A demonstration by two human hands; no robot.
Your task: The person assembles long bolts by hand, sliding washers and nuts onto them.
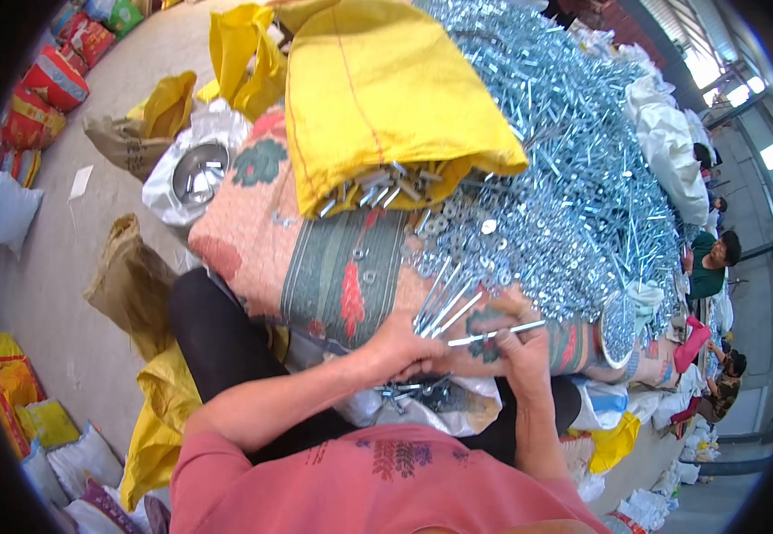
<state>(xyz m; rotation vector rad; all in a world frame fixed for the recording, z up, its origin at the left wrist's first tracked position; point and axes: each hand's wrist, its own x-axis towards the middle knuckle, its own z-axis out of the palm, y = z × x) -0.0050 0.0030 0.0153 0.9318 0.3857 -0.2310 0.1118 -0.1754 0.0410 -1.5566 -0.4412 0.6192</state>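
Note:
My left hand (397,345) is closed round several long, thin silvery bolts (444,311) that fan out past the fingers. To its right, my right hand (523,345) pinches a single long bolt (493,335), lying nearly level with one end close to my left hand. Just beyond the hands, small nuts and washers (471,240) lie loose on a patterned cloth (262,240). A big heap of silvery bolts (573,160) rises behind them. Under my hands, in my lap, an opened white sack (471,405) holds more metal pieces.
A yellow woven sack (386,89) lies on the cloth, its mouth spilling metal pieces. A metal bowl (199,173) rests on a white sack at the left. A white tub (619,329) of small parts stands at the right. Several people (711,267) sit at the far right.

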